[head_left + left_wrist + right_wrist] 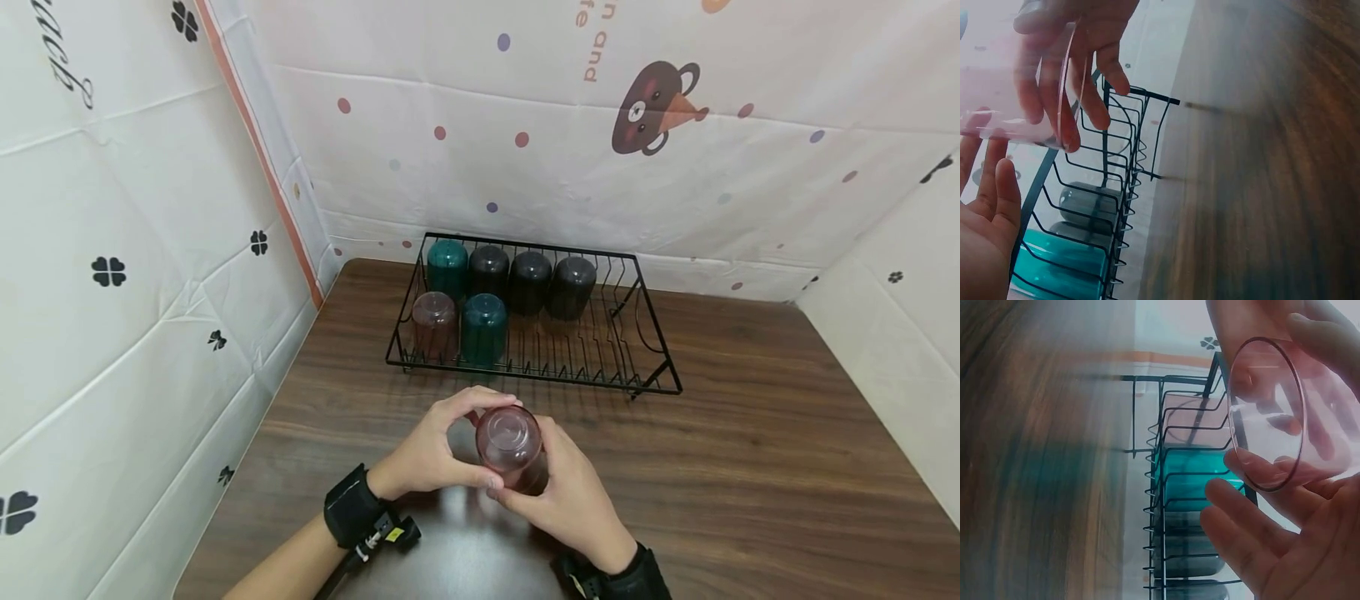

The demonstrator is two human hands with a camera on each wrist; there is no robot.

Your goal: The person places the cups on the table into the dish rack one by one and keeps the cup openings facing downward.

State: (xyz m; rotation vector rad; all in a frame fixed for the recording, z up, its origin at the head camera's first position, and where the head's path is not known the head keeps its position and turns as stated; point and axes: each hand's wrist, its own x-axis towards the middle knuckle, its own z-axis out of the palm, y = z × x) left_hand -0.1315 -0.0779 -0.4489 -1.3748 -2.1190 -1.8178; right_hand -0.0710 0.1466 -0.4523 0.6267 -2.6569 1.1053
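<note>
The pink cup [510,446] is being held bottom-up above the wooden table [750,467], just in front of the black dish rack [645,350], probably so it matches the upturned cups [483,325] draining there. The left hand [431,454] is curling its thumb and fingers round one side, while the right hand [566,492] is wrapping the other, both gripping it.

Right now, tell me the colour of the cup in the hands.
Translucent pink cup, clearest in the head view.
</note>
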